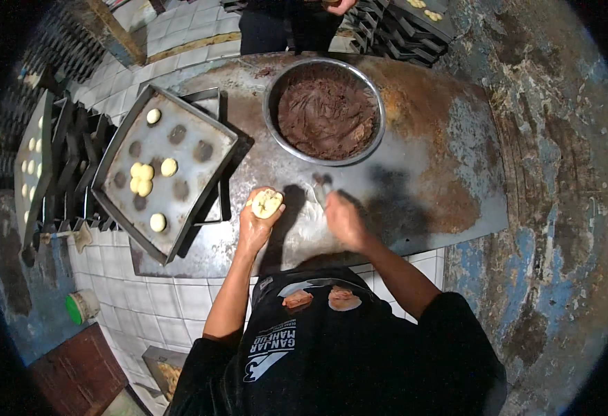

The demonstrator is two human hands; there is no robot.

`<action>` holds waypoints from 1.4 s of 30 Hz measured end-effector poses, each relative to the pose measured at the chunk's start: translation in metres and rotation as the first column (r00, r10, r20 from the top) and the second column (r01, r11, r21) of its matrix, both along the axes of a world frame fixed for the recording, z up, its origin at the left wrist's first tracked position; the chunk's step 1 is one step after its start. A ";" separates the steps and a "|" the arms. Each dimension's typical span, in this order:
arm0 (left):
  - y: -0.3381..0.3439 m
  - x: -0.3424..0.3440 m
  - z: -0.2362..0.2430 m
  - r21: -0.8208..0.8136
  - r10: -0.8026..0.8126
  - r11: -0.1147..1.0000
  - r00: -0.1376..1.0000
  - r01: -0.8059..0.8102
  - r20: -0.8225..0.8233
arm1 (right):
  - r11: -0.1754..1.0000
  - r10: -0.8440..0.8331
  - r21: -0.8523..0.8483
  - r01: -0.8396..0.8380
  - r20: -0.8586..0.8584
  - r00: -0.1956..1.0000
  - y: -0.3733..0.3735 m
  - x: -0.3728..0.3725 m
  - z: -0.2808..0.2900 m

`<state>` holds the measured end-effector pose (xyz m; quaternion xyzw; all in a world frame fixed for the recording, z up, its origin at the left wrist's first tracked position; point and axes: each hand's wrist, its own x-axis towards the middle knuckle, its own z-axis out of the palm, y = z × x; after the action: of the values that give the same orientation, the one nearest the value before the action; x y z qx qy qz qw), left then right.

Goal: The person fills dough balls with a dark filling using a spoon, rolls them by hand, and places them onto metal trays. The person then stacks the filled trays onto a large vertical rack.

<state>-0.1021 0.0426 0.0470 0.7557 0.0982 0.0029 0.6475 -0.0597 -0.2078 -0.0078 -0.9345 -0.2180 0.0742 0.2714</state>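
My left hand (254,227) is closed round a flattened piece of pale dough (267,203), its face turned up, above the near part of the metal table. To its right, my right hand (345,223) grips a small thin tool (323,186). The tool is blurred, looks brown at its tip, and its exact kind cannot be made out. Just beyond both hands stands a round steel bowl (326,163) holding thick dark brown paste (325,114). Left of my left hand, a metal tray (196,197) carries several pale dough balls (169,167), some clustered together (141,179).
The tray rests tilted over another tray at the table's left. Racks of dark trays (75,152) stand further left, one with dough balls (32,166). Across the table (429,208) stands a person in dark clothes (269,28). A stained wall (553,208) rises at the right.
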 end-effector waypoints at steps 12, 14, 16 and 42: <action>-0.004 0.115 -0.024 0.071 -0.067 0.996 0.988 0.057 0.142 | 0.984 -0.057 0.140 0.108 -0.325 0.944 -0.013 0.142 0.045; 0.000 0.116 -0.026 0.177 -0.049 0.984 0.980 0.014 0.193 | 0.933 -0.070 0.259 0.251 -0.555 0.829 -0.003 0.136 0.073; -0.003 0.118 -0.028 0.282 -0.043 0.959 0.959 -0.040 0.281 | 0.842 0.009 0.356 0.404 -0.759 0.651 0.005 0.120 0.083; -0.108 -0.127 -0.002 0.008 0.177 0.984 0.984 -0.177 -0.030 | 0.834 0.179 0.507 -0.218 0.125 0.976 -0.013 -0.109 0.080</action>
<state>-0.2294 -0.0658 0.0453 0.7455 0.1747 0.0492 0.6413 -0.1691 -0.2212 0.0718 -0.8013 -0.3354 0.0065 0.4954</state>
